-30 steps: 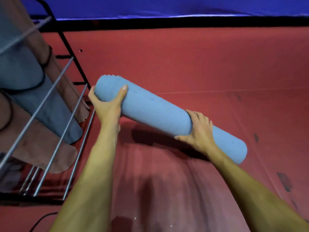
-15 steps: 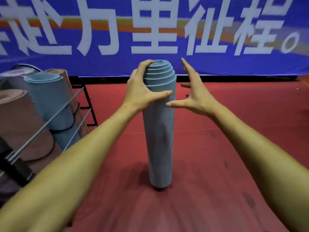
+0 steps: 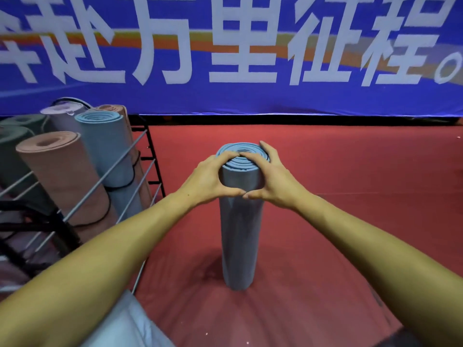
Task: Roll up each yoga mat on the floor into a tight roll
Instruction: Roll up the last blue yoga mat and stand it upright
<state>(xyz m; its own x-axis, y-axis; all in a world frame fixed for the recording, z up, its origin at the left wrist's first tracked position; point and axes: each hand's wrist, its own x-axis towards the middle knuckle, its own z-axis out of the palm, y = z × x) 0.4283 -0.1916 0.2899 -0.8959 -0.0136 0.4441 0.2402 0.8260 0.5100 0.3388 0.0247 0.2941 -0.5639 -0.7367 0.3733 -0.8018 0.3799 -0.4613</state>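
A: Where is the blue yoga mat (image 3: 239,229) found?

B: It is stood on end on the red floor (image 3: 350,221), already wound into a roll, its spiral end turned upward. The top is clasped from both sides: the left hand (image 3: 209,180) is curled round the left of the rim, the right hand (image 3: 271,180) round the right, thumbs meeting at the near side and fingertips laid over the coils.

A: How far along is the work judged to be?

B: This mat is rolled; what seems to be left for it is the squaring and tightening of the layers, which are seen stepped at the top. A rack (image 3: 117,186) to the left is filled with other rolled mats (image 3: 62,176), so stowing is probably next. No flat mat is seen on the floor here, though a pale sheet (image 3: 125,324) at the lower edge cannot be identified.

A: What is changed from half a second ago?

B: Then the right hand was held spread and off the roll, with only the left gripping it. Now both are closed on the top. The roll is also seen from higher up, and its coils look pressed more level than the raised cone shown before
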